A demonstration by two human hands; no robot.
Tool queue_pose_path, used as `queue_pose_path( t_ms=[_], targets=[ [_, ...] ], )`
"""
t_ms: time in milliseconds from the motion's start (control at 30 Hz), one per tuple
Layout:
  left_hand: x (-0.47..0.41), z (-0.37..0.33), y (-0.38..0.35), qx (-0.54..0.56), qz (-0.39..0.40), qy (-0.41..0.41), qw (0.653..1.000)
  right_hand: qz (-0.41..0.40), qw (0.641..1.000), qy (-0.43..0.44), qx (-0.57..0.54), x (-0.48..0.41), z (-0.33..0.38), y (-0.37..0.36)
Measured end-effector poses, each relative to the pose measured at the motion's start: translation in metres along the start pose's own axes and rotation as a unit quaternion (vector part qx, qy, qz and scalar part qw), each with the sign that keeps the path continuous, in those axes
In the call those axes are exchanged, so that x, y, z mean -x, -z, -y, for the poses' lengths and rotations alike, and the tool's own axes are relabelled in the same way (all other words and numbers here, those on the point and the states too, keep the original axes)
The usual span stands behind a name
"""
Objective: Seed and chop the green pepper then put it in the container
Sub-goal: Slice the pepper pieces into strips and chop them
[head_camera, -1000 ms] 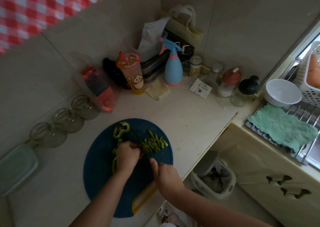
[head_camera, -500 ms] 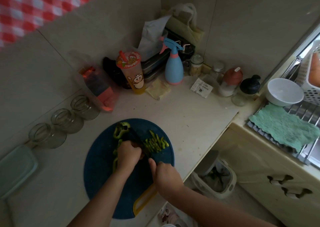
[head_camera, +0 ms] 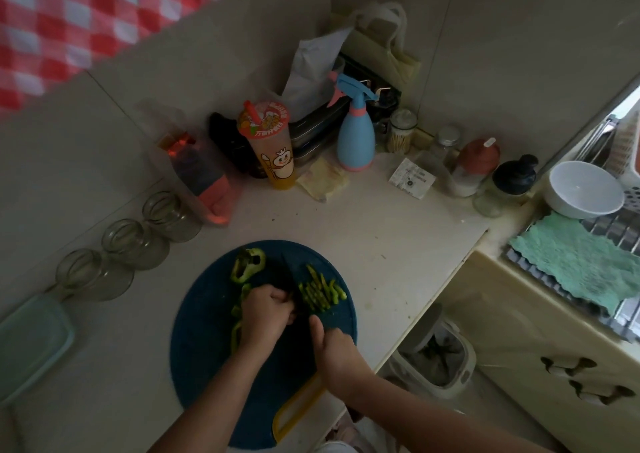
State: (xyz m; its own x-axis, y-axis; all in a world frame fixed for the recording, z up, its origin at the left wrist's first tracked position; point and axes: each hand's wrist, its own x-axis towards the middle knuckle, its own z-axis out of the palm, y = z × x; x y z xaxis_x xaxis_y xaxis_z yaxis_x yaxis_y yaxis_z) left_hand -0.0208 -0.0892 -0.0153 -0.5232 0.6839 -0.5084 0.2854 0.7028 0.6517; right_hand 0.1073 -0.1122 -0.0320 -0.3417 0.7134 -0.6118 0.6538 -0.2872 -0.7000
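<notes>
A round dark blue cutting board (head_camera: 204,348) lies at the counter's front edge. My left hand (head_camera: 265,312) presses down on green pepper pieces (head_camera: 237,328) in the board's middle. My right hand (head_camera: 337,352) grips a dark knife (head_camera: 287,276) whose blade lies just right of my left fingers. A pile of chopped pepper strips (head_camera: 322,291) sits to the right of the blade. A larger uncut pepper piece (head_camera: 247,265) rests at the board's far edge. A pale green lidded container (head_camera: 31,343) stands at the far left.
Three glass jars (head_camera: 128,244) line the left wall. A drink cup (head_camera: 268,147), a blue spray bottle (head_camera: 355,134) and condiment jars (head_camera: 478,165) crowd the back corner. A white bowl (head_camera: 581,189) and green cloth (head_camera: 575,262) lie right; a bin (head_camera: 433,355) stands below.
The knife blade has shifted slightly left with my left hand along the pepper. The strip pile on the right stays in place.
</notes>
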Motion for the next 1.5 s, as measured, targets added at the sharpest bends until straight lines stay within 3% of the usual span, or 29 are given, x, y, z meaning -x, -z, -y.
queue_pose_path(
  t_ms=[467,667,933,1500],
  targets=[
    [0.015,0.018,-0.002,-0.091,-0.058,-0.123,0.987,-0.038,0.999,-0.020,-0.016,-0.016,0.016,-0.004],
    [0.034,0.026,-0.007,-0.039,-0.063,-0.092,0.993,-0.044,0.999,-0.001,-0.008,-0.021,0.026,-0.001],
    [0.007,0.011,0.008,-0.059,-0.018,-0.015,0.998,-0.025,0.998,0.059,-0.013,0.003,0.006,0.016],
    [0.017,-0.001,0.000,-0.046,-0.050,-0.002,0.998,-0.031,0.996,0.081,-0.007,0.023,-0.006,0.003]
  ],
)
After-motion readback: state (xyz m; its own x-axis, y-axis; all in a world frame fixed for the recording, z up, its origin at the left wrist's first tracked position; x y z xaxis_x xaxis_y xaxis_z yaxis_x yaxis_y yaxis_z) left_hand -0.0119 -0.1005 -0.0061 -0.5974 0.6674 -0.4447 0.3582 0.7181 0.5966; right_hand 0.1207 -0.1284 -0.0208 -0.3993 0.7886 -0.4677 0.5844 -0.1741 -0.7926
